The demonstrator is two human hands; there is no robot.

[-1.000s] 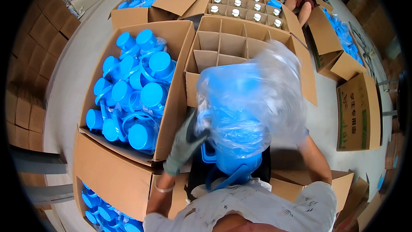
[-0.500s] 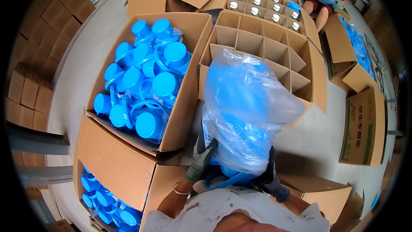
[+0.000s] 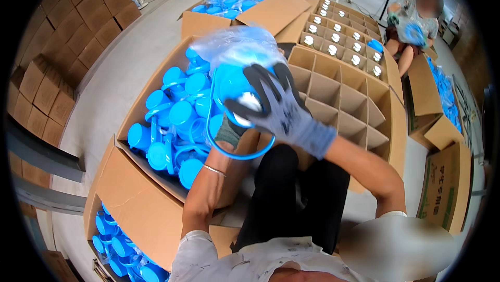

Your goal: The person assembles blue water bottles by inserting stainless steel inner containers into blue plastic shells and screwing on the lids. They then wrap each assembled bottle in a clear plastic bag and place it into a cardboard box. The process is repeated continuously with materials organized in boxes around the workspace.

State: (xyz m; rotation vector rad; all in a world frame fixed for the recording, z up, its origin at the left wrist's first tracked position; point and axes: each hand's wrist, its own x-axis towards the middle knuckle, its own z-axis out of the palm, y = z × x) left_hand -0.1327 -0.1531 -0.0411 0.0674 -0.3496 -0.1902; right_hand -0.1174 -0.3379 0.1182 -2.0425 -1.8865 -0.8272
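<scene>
While my right hand (image 3: pixel 276 110), in a grey and black work glove, spreads its fingers across the top of a round blue plastic lid with a loop handle (image 3: pixel 234 99), my gloved left hand (image 3: pixel 229 132) supports it from beneath, so both hands' grip is closed on that one lid. I hold it above the open cardboard box heaped with blue lids (image 3: pixel 177 120), just left of the brown cardboard box with empty divider cells (image 3: pixel 344 105). I judge this the picking-up step; the next move calls for freeing the clear plastic wrap (image 3: pixel 234 47) clinging to the lid.
</scene>
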